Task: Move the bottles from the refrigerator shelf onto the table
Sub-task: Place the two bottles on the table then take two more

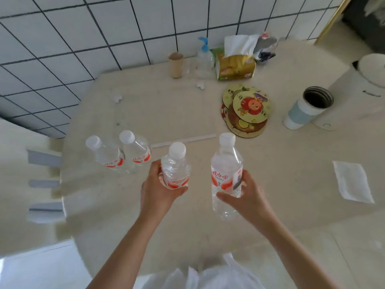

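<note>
Cream-coloured and round, the table [187, 113] fills the view below a white tiled wall [62, 38], with me standing at its near edge. Two clear water bottles [119, 152] with white caps and red labels stand upright on its left side, touching each other.

I hold two more of the same kind, one in each hand, above the near part of the tabletop. My left hand [157, 188] is wrapped around the label of the left bottle [176, 170], thumb in front. My right hand [248, 195] is closed on the lower body of the right bottle [226, 174], fingers behind it. Both stand close to upright, well apart from each other; whether their bases touch the surface, I cannot tell.

To land them well, I judge I should lower each straight down, keep it vertical, feel the base sit flat, and only then loosen my fingers. Bare tabletop lies under both hands, so placing here looks safe.

Further back sit a stack of cartoon coasters [245, 113], an open tumbler [308, 107] and a tissue pack [236, 63], all clear of my reach. The refrigerator is out of view.
</note>
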A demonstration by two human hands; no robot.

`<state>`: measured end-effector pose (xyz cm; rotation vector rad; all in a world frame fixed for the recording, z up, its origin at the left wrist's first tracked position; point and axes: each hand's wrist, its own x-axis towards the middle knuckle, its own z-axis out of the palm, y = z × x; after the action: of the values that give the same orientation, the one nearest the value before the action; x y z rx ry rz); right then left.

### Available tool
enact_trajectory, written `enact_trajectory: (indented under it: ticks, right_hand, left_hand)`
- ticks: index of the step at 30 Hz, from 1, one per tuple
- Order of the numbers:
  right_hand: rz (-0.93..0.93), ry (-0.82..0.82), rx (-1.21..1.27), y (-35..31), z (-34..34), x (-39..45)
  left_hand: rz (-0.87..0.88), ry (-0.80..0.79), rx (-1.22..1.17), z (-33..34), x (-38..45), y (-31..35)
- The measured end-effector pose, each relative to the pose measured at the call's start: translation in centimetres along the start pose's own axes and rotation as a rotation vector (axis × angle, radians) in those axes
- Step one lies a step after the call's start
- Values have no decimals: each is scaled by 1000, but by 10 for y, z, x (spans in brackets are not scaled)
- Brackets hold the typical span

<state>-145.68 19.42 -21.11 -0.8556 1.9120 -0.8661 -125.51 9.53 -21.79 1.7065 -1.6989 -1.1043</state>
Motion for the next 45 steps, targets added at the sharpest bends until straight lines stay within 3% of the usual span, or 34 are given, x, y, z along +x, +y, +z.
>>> enact_trajectory:
  ticks: [12, 24, 35, 45]
  right_hand:
    - [-186, -193, -173, -36, -1, 135]
    - [-318, -428, -309, -54, 17, 184]
    - [-292, -451, -296, -48, 21, 193]
    - [-220, -371, -236, -40, 27, 179]
  left_hand:
    - [9, 32, -58, 36, 84, 0]
    - [-38, -44, -97, 40, 114, -20]
    - [-52, -163, -190, 33, 120, -26]
    - [-106, -47, -242, 44, 101, -34]
